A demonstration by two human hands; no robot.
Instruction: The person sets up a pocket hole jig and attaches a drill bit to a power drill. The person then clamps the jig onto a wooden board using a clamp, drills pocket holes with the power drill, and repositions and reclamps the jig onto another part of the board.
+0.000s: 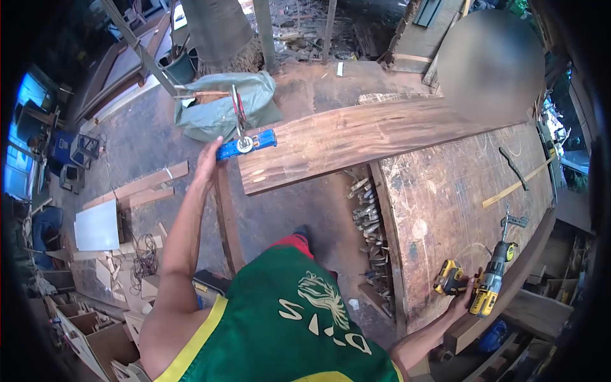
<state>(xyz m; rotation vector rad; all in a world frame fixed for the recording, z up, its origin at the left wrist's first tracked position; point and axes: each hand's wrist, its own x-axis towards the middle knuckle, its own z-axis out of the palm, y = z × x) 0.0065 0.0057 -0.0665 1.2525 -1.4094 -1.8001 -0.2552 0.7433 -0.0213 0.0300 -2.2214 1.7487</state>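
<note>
My left hand [207, 162] is closed on the left end of a blue jig [262, 139] at the near-left end of a wide wooden plank [344, 137]. A locking clamp with red handles [238, 109] stands up from the jig, its round pad pressing on it. My right hand [468, 297] is wrapped around the handle of a yellow and black cordless drill [490, 283], over the right side of the workbench. The drill points away from me, with a long bit in its chuck. Its battery [449, 277] faces left.
The plank rests across the workbench [420, 191], where a yellow strip [519, 183] and a dark curved stick [513, 167] lie. A greenish sack [261, 95] sits on the floor behind the jig. Several clamps [368, 219] hang at the bench's left side. Boards [140, 188] lie at left.
</note>
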